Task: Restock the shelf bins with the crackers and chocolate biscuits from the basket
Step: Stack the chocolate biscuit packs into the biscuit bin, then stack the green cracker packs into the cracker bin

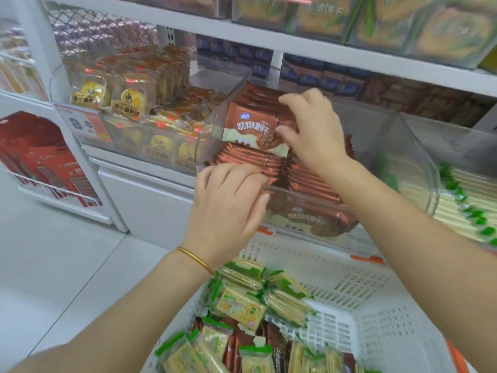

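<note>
Fingers of the left hand curl over the front rim of the clear bin. Inside it, the right hand pinches an upright chocolate biscuit packet. Below, crackers lie in the white basket.

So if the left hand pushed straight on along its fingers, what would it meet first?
The row of chocolate biscuit packs in the clear bin. The left hand's fingers lie over its front rim, perhaps touching them; depth unclear.
</note>
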{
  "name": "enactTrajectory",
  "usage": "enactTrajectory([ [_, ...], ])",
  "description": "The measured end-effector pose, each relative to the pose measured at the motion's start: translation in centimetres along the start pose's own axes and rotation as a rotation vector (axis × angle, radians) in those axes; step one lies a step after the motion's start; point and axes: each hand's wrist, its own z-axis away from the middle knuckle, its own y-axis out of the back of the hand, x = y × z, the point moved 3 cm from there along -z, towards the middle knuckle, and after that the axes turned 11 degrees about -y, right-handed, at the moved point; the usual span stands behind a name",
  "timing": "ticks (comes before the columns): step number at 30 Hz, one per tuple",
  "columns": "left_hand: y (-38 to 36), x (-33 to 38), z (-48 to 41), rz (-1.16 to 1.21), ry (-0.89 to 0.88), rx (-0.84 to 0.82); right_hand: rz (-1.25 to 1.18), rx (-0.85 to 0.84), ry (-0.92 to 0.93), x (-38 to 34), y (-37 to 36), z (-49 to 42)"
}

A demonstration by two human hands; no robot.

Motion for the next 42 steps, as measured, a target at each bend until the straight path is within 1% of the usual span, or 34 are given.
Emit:
enactTrajectory([
  [2,0.6,1.2,0.6,0.049,-0.071,0.000,-0.247,0.048,-0.018,0.3,2.4,4.1],
  [3,0.4,1.7,1.0,0.080,-0.112,-0.034,-0.348,0.085,-0.010,0.4,3.5,6.8],
  [5,-0.5,2.7,2.3,0.117,-0.159,-0.160,-0.498,0.117,-0.010,1.0,4.2,13.0],
  [6,-1.1,3.1,3.0,0.118,-0.168,-0.240,-0.531,0.067,-0.047,1.4,3.3,16.0],
  [7,-1.9,3.6,3.7,0.117,-0.171,-0.331,-0.526,-0.039,-0.112,1.9,1.7,18.9],
  [8,-2.5,4.0,4.4,0.121,-0.166,-0.429,-0.493,-0.202,-0.193,2.4,-0.5,21.6],
  [10,-3.8,4.3,5.4,0.127,-0.114,-0.638,-0.406,-0.608,-0.358,4.0,-6.1,26.3],
  [11,-4.4,4.3,5.8,0.125,-0.084,-0.714,-0.358,-0.792,-0.410,4.7,-8.5,28.4],
  [12,-4.9,4.3,6.0,0.118,-0.061,-0.770,-0.310,-0.935,-0.425,5.0,-10.4,30.2],
  [14,-5.5,4.4,6.2,0.117,-0.043,-0.825,-0.232,-1.121,-0.392,4.8,-12.3,32.9],
  [16,-6.0,4.4,6.3,0.120,-0.039,-0.849,-0.195,-1.203,-0.386,4.2,-12.8,34.5],
  [18,-6.2,4.5,6.5,0.122,-0.046,-0.878,-0.178,-1.200,-0.387,3.5,-12.7,35.1],
  [21,-6.3,4.6,6.5,0.120,-0.063,-0.914,-0.168,-1.079,-0.392,3.4,-12.5,35.2],
  [23,-6.3,4.7,6.6,0.131,-0.071,-0.927,-0.184,-1.029,-0.425,3.9,-12.3,35.3],
  [25,-6.4,4.7,6.8,0.138,-0.080,-0.948,-0.238,-1.019,-0.493,4.6,-11.7,35.1],
  [28,-6.8,4.9,7.2,0.196,-0.057,-1.000,-0.425,-0.997,-0.686,5.9,-9.8,34.1],
  [30,-7.2,5.3,7.3,0.291,-0.013,-1.044,-0.644,-0.964,-0.868,7.1,-8.4,33.1],
  [32,-7.3,6.2,7.1,0.413,0.051,-1.065,-0.859,-0.921,-0.971,7.9,-6.7,31.9],
  [36,-6.8,8.1,6.0,0.656,0.255,-1.034,-1.129,-0.842,-0.992,8.8,-2.4,29.5],
  [39,-6.3,9.5,5.2,0.874,0.420,-0.952,-1.283,-0.733,-1.002,9.7,1.0,28.3],
  [42,-5.7,11.5,3.6,0.987,0.478,-0.881,-1.357,-0.648,-0.987,10.9,3.8,27.5],
])
